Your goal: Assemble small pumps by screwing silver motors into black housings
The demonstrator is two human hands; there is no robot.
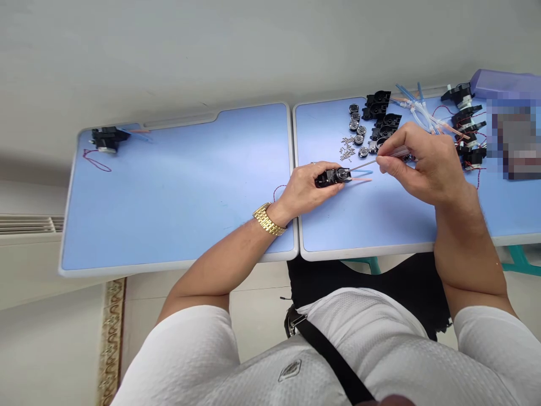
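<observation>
My left hand is closed around a small black pump-like assembly, just right of the seam between two blue tables. A blue tube and a pinkish tube stick out of its right side, and a dark red wire loops out behind the hand. Between the fingertips of my right hand is a thin screwdriver. Its metal shaft slants down to the left, and the tip meets the round part on top of the assembly. Most of the screwdriver's handle is hidden by the fingers.
Small screws, round metal parts and black housings lie beyond my hands. Several tubes and black assemblies with wires sit farther right. Another such assembly rests on the left table. A purple container stands at the back right.
</observation>
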